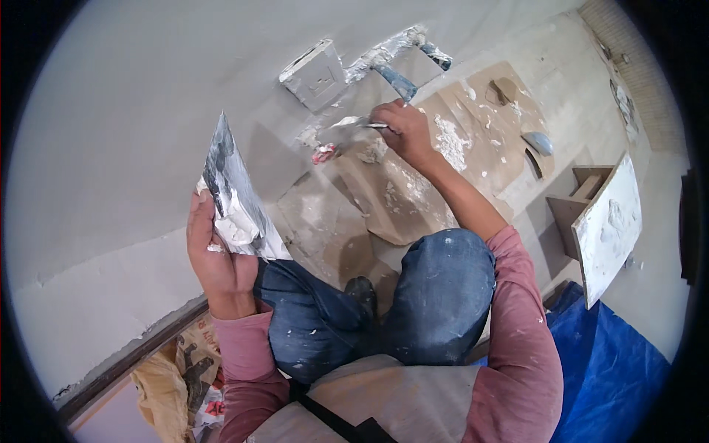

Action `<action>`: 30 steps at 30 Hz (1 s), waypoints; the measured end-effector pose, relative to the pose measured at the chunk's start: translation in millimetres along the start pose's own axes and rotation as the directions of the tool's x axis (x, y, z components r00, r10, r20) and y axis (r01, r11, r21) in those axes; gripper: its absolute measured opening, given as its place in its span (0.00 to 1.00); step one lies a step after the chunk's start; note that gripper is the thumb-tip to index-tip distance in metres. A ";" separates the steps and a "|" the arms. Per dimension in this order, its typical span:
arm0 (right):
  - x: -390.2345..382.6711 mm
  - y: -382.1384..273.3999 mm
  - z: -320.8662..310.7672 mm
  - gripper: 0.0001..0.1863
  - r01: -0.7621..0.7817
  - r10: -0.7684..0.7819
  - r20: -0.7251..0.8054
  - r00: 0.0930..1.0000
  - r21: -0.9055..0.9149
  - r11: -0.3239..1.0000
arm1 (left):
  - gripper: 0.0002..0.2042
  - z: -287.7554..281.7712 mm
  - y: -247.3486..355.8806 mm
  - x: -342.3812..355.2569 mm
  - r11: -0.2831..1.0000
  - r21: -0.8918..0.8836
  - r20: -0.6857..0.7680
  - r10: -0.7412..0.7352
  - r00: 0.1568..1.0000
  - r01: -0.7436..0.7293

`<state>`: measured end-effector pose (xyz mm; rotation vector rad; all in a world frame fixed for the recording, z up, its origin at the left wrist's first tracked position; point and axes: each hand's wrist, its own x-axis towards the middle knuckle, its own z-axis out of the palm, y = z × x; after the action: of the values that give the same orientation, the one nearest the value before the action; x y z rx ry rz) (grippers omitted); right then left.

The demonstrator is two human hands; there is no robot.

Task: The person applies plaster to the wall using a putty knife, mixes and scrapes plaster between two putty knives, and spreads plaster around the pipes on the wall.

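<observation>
My left hand [201,235], low at the left by the wall, is closed round a flat steel plastering blade [230,166]. A lump of white putty [238,220] sits on the blade, and some is smeared on my fingers. My right hand [405,131] is closed on a putty knife [343,133], its blade reaching left to the wall below the outlets. Above it are a putty-smeared white outlet plate [314,76] and a wall opening with blue sides [396,81], rimmed with rough putty. A small red-and-white scrap [323,153] lies beneath the knife.
Brown cardboard [402,203] with putty crumbs covers the floor. A putty-stained board on a wooden stand [609,221] stands at the right, above a blue tarp [609,362]. Crumpled bags [166,380] lie at the lower left beside a dark ledge [133,358].
</observation>
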<state>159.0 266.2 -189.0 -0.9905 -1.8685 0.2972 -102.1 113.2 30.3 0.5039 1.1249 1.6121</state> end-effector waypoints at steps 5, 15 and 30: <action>15.9 -12.7 8.4 0.14 0.073 -0.085 0.042 0.995 0.249 0.966 | 0.14 -9.3 -10.4 4.6 0.998 0.064 0.074 -0.020 0.997 0.015; 18.3 -84.2 -62.4 0.13 -0.522 0.305 0.464 0.832 0.840 0.147 | 0.12 5.9 -26.3 -3.4 0.991 0.041 0.108 -0.132 0.985 0.128; 42.9 -121.7 -100.7 0.25 -0.705 0.329 0.687 0.648 0.378 0.600 | 0.11 13.4 -13.8 -15.4 0.969 -0.128 0.220 -0.180 0.959 0.211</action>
<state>173.1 199.5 -40.2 -1.0315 -1.6704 1.6544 -79.1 104.7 28.1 0.4351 0.8613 1.4230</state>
